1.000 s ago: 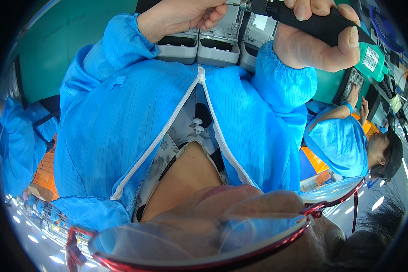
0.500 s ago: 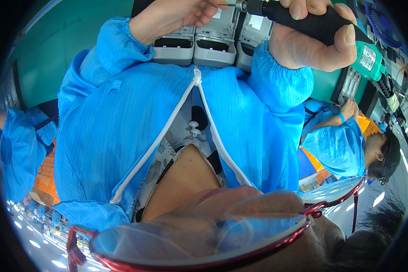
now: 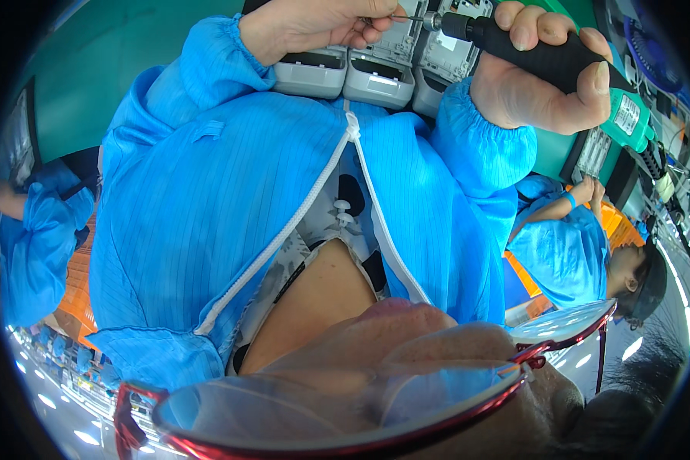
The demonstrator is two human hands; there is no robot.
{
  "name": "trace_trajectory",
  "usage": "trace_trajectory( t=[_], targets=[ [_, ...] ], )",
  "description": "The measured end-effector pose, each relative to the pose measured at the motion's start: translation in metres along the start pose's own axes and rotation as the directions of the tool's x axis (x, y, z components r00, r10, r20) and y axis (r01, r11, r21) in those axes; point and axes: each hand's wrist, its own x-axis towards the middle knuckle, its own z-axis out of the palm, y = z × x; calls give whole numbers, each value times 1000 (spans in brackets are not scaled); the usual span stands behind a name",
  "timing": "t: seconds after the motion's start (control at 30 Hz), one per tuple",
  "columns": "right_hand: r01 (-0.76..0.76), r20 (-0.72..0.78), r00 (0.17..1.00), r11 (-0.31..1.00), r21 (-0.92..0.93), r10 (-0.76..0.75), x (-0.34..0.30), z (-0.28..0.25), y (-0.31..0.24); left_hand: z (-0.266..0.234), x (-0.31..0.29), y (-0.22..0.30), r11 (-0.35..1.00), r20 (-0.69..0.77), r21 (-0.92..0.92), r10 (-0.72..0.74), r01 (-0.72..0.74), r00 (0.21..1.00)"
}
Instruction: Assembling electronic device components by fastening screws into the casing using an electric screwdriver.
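Observation:
My right hand is wrapped round an electric screwdriver with a black grip and a green rear end. Its thin metal bit points left, toward my left hand. The left fingers are pinched together at the bit's tip; whatever small thing they hold is too hidden to make out. Below the hands, grey-and-white plastic housings stand in a row: a left one, a middle one and a right one. White inner parts show behind the middle and right ones, while my left hand partly covers the row.
A green work surface stretches to the left. A blue round fan stands at the upper right, near the screwdriver's cable. One co-worker in blue sits at the right, another at the left. Orange crates show behind.
The whole view has shifted a little, so the housings appear farther right and higher. Both hands appear slightly farther right, with the left fingers still at the bit's tip.

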Motion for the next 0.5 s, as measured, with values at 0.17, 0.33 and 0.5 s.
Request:
trace_trajectory(
  t=[0.17,0.33,0.5],
  targets=[
    [-26,-142,989,999,22,29,1,11,4,-3,-1,-1,1000,-19,-1,3,-3,1000],
    [-38,-141,989,999,24,41,5,10,11,-4,1,3,995,-59,-69,-73,68,996],
    [-63,-118,991,998,22,66,6,8,22,-9,3,1,995,-102,-71,-77,70,992]
  ],
)
